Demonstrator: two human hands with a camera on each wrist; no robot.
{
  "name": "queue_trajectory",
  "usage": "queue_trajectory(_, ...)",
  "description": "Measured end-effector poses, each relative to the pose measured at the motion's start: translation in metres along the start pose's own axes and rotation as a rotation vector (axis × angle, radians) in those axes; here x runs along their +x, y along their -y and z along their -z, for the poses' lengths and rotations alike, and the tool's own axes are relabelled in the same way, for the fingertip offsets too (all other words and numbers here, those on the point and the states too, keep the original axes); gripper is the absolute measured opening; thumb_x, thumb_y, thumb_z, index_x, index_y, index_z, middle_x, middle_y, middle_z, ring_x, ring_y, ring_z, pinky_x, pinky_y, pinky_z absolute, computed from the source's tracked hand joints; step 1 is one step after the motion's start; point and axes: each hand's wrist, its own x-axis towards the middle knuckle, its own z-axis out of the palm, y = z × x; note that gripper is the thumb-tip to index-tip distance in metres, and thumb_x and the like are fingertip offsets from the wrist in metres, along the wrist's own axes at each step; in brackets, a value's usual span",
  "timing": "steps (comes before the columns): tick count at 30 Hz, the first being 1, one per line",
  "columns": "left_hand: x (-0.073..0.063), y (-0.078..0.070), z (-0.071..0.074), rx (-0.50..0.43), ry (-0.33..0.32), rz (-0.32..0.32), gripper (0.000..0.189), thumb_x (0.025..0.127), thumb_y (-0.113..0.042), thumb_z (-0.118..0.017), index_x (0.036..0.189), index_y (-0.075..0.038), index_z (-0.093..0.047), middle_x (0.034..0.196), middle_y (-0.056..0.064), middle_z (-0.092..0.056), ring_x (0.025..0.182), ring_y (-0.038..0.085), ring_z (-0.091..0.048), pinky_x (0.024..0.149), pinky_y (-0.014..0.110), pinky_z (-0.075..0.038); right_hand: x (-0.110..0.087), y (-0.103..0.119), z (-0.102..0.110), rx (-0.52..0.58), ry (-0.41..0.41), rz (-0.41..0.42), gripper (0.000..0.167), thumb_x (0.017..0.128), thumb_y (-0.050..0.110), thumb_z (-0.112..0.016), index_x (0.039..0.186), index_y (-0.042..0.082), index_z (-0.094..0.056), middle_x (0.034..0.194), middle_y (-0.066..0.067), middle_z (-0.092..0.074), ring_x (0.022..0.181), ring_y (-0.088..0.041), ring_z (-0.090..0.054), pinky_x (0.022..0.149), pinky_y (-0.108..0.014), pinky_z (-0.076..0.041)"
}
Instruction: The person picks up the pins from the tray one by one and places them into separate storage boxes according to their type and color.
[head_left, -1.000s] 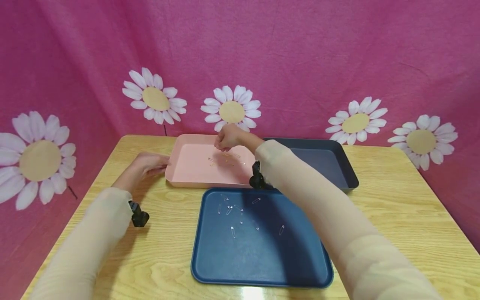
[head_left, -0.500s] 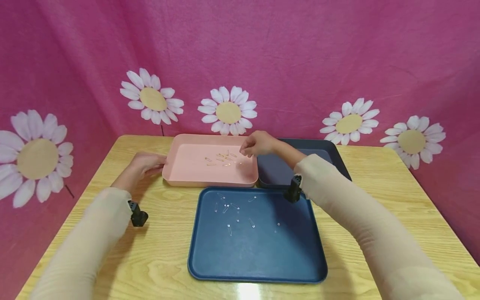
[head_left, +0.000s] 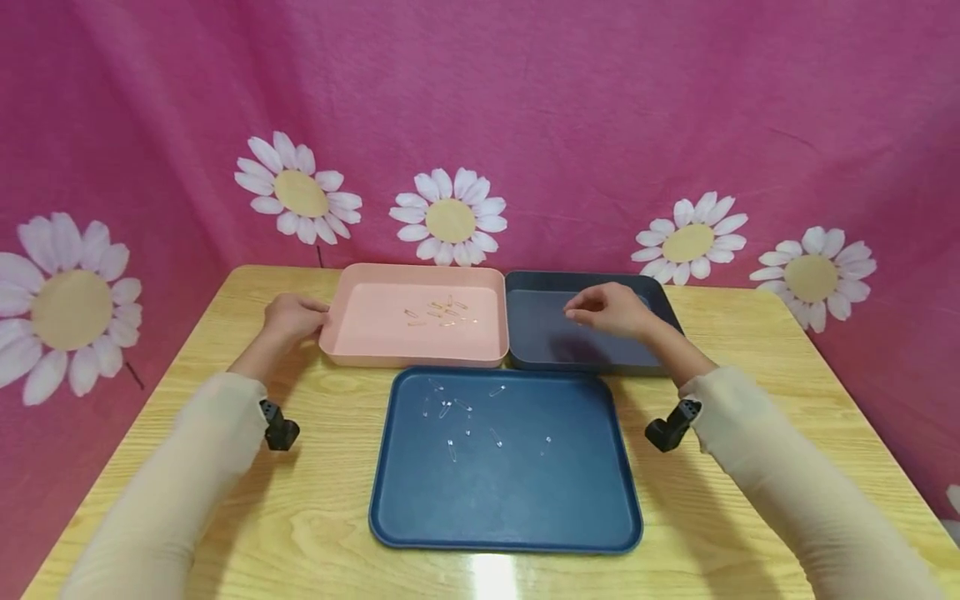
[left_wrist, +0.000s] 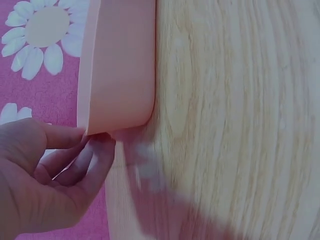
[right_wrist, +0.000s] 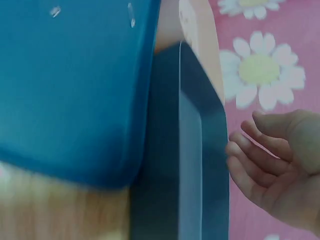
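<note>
My left hand (head_left: 295, 318) is at the left end of the pink tray (head_left: 345, 329). In the left wrist view, its thumb and fingers (left_wrist: 102, 145) pinch the tray's rim. My right hand (head_left: 611, 310) hovers above the dark grey tray (head_left: 540, 329), its fingers loosely bent and nothing visible between them; the right wrist view also shows a gap between thumb and fingers (right_wrist: 250, 165). Several gold safety pins (head_left: 437, 314) lie in the pink tray. Several silver safety pins (head_left: 452, 451) are scattered over the back part of the blue tray (head_left: 510, 508).
All three trays stand on a light wooden table (head_left: 300, 500). The pink and dark trays sit side by side at the back, the blue one in front of them. A pink cloth (head_left: 570, 125) with daisies hangs behind the table.
My right hand has moved right, from above the pink tray to above the dark tray, and its fingers have loosened. The left hand has stayed at the pink tray's end.
</note>
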Motion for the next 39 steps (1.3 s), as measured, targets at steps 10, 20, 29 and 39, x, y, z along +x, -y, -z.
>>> queue_trajectory(10,-0.013,-0.001,0.003,0.072,-0.052,-0.047,0.039,0.092,-0.024,-0.059,0.119,0.003,-0.066,0.118,0.023,-0.066,0.105,0.026,-0.06,0.085,0.028,-0.051,-0.048,-0.066,0.02,-0.044,-0.274,-0.234,0.037,0.096,0.026,-0.058,0.118,-0.003,-0.063,0.115,-0.027,-0.065,0.104,-0.04,-0.062,0.081,-0.04,-0.053)
queue_trajectory(20,-0.028,0.001,0.012,0.134,-0.038,-0.089,0.04,0.093,-0.024,-0.058,0.12,0.004,-0.063,0.116,0.024,-0.065,0.101,0.028,-0.06,0.079,0.027,-0.05,-0.067,-0.125,0.021,0.354,-0.161,-0.439,0.054,0.101,0.026,-0.045,0.138,-0.014,-0.04,0.107,-0.019,-0.065,0.083,-0.001,-0.06,0.068,-0.01,-0.05)
queue_trajectory(29,-0.053,-0.015,0.008,0.171,-0.061,-0.245,0.038,0.093,-0.019,-0.057,0.121,0.006,-0.062,0.118,0.028,-0.064,0.108,0.038,-0.061,0.087,0.041,-0.054,-0.068,-0.141,0.026,0.724,-0.049,-0.474,0.059,0.102,0.014,-0.04,0.147,-0.015,-0.016,0.074,0.027,-0.059,0.072,0.01,-0.058,0.066,-0.01,-0.053)
queue_trajectory(39,-0.097,-0.04,-0.019,0.232,-0.045,-0.478,0.033,0.092,-0.011,-0.06,0.12,0.006,-0.061,0.118,0.026,-0.065,0.109,0.04,-0.061,0.092,0.051,-0.052,-0.066,-0.14,0.023,0.686,-0.087,-0.48,0.056,0.101,0.012,-0.04,0.146,-0.014,-0.02,0.074,0.031,-0.056,0.073,0.011,-0.057,0.068,-0.01,-0.054)
